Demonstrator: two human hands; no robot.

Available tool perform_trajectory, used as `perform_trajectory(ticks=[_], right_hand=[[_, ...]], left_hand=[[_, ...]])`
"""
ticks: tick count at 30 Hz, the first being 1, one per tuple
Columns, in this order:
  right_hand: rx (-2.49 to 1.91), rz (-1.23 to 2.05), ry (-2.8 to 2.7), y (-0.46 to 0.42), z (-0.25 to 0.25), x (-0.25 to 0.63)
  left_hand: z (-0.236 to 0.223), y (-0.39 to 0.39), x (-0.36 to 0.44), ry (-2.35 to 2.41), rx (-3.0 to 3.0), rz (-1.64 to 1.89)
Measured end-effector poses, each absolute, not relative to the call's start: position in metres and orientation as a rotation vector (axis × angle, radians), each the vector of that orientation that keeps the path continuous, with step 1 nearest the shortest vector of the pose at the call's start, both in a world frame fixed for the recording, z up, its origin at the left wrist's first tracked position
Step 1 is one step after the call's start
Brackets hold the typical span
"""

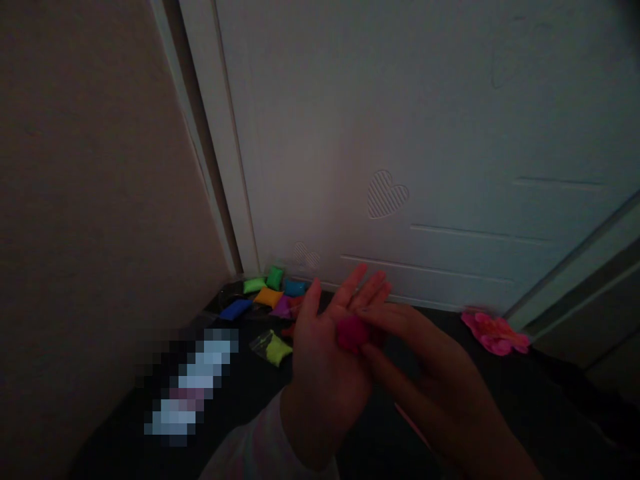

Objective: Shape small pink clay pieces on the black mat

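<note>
My left hand (333,357) is turned palm up with its fingers stretched out. A small lump of bright pink modelling clay (351,333) rests on that palm. The thumb and fingers of my right hand (415,360) close around the lump from the right side. To the left of my hands lies a clear packet with yellow-green clay (277,349). Behind it are several more small clay packets, among them an orange one (269,297), a blue one (236,309), a green one (275,277) and a purple one (282,307).
A pink flower-shaped thing (495,333) lies on the dark surface (270,407) at the right. A blurred-out pale object (195,387) is at the left. A white panel with heart patterns (325,133) rises behind, and a brownish wall (100,167) stands on the left.
</note>
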State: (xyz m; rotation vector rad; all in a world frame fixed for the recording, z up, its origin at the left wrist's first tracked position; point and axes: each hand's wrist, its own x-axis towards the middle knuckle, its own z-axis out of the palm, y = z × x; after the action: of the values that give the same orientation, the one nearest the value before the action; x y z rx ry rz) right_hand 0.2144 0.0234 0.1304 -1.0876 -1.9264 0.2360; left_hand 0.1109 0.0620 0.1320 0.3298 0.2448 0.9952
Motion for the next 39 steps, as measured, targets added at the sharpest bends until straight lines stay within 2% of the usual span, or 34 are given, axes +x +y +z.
perform_trajectory(ticks=[9, 17, 27, 33, 39], right_hand=[[-1.133, 0.192, -1.748, 0.015, 0.130, 0.222], [-1.113, 0.124, -1.877, 0.020, 0.127, 0.211], [-0.997, 0.285, -1.924, 0.007, 0.138, 0.217], [-0.954, 0.218, -1.975, 0.005, 0.138, 0.213], [-0.928, 0.176, -1.974, 0.007, 0.134, 0.208]], left_hand=[[0.135, 0.064, 0.106, 0.214, 0.265, 1.117], [0.130, 0.063, 0.106, 0.206, 0.324, 1.147], [0.141, 0.052, 0.102, 0.140, 0.714, 1.324], [0.142, 0.042, 0.096, 0.119, 0.916, 1.441], [0.141, 0.039, 0.094, 0.098, 0.951, 1.380]])
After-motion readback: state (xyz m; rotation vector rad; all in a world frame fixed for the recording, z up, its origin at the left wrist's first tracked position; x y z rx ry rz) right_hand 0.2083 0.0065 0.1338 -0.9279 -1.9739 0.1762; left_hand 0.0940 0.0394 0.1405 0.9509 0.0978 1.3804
